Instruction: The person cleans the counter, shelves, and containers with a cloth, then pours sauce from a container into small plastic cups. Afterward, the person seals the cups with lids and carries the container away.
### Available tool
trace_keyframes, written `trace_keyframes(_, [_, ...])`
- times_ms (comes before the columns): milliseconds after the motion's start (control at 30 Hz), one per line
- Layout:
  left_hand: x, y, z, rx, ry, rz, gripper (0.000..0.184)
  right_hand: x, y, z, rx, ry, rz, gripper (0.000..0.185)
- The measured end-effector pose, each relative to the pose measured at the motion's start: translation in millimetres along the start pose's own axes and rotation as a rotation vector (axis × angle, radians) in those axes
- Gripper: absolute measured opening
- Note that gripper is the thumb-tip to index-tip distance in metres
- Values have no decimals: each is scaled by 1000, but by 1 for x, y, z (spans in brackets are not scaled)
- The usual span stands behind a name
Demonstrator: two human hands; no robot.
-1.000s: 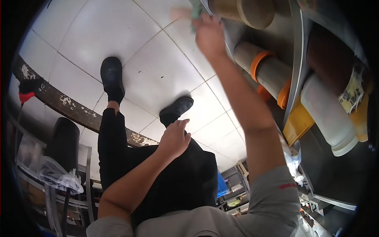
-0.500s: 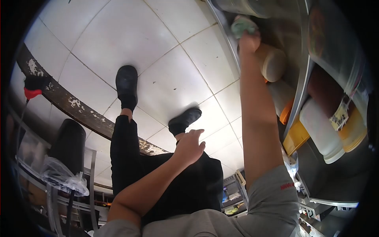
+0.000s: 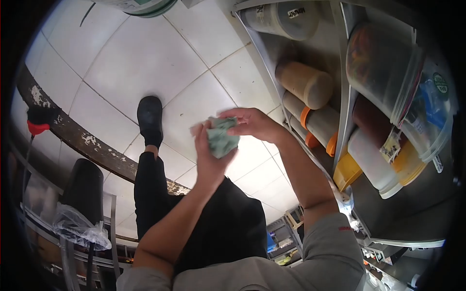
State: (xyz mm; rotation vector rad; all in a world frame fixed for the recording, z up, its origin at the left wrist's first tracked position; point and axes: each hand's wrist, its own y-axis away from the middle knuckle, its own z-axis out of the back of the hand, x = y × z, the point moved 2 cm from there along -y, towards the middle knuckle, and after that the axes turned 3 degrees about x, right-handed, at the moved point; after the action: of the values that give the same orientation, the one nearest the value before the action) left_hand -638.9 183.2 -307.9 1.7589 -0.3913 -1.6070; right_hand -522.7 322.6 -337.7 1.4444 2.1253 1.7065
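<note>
A crumpled pale green cloth (image 3: 222,138) is held between my two hands, above the tiled floor and in front of my legs. My left hand (image 3: 209,157) wraps around it from below and the left, with its fingertips blurred. My right hand (image 3: 255,125) grips the cloth's upper right edge between thumb and fingers. To the right of my right hand, a tan cylindrical container (image 3: 305,85) lies in view on the lower shelf, beside containers with orange lids (image 3: 331,144).
A metal shelf unit (image 3: 342,58) on the right holds clear plastic tubs (image 3: 383,72), a white container (image 3: 371,162) and a yellow bin (image 3: 346,170). At left stand a black cylinder (image 3: 83,182), a plastic bag (image 3: 80,225) and a red-and-black brush (image 3: 39,123). A bucket (image 3: 148,6) shows at the top.
My right hand has come back from the shelf with the cloth, and my left hand has risen to hold it too. The view has shifted, showing more of the shelf.
</note>
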Motion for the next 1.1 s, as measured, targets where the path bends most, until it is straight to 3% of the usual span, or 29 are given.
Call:
trace_keyframes(33, [4, -2, 0, 65, 486, 158, 61, 8, 6, 17, -164, -27, 58, 48])
trace_keyframes(67, [1, 1, -1, 88, 528, 218, 57, 18, 9, 42, -328, -52, 118, 53])
trace_keyframes(133, [-6, -1, -2, 125, 606, 311, 51, 63, 10, 82, -734, -575, 350, 65])
trace_keyframes(300, [15, 10, -10, 228, 328, 317, 45, 124, -26, 119, -992, -1022, 454, 58])
trace_keyframes(367, [11, 6, -5, 261, 187, 313, 47, 104, -25, 126, -926, -952, 536, 51])
trace_keyframes(500, [11, 4, -3, 222, 223, 295, 47, 59, 0, 122, -825, -887, 629, 41])
trace_keyframes(633, [4, 4, -2, 126, 392, 262, 48, 37, 40, 59, -933, -631, 621, 40])
trace_keyframes(800, [-15, -6, 16, -129, 626, 164, 47, -42, 51, 21, -805, -490, 277, 42])
trace_keyframes(967, [-19, -7, 17, -133, 544, 144, 46, -131, -33, -7, -671, -562, 129, 37])
trace_keyframes(1100, [-6, -9, 17, -127, 402, 200, 48, -169, -68, -25, -634, -308, -112, 42])
